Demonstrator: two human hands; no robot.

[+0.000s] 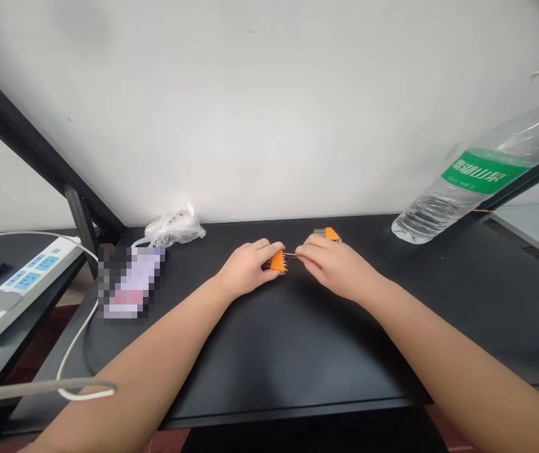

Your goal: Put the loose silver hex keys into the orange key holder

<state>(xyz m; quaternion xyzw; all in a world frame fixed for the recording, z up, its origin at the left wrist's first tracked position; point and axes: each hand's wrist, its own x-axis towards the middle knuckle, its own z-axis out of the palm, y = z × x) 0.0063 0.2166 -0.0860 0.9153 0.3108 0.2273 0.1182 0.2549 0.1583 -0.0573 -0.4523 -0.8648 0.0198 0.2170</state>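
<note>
My left hand is closed around an orange hex key holder, thumb and fingers gripping its sides. Several dark metal ends stick out of the holder toward the right. Facing it, my right hand pinches a thin metal hex key between thumb and fingers. That key lies level between the two hands, its left end at the holder; whether it sits in a slot I cannot tell. Just behind my right hand lies a second orange holder, with several thin metal rods pointing left, partly hidden by the hand.
On the black tabletop, a clear plastic bag and a pixelated phone-like object lie left. A large water bottle stands right by the wall. At left are a power strip and a white cable.
</note>
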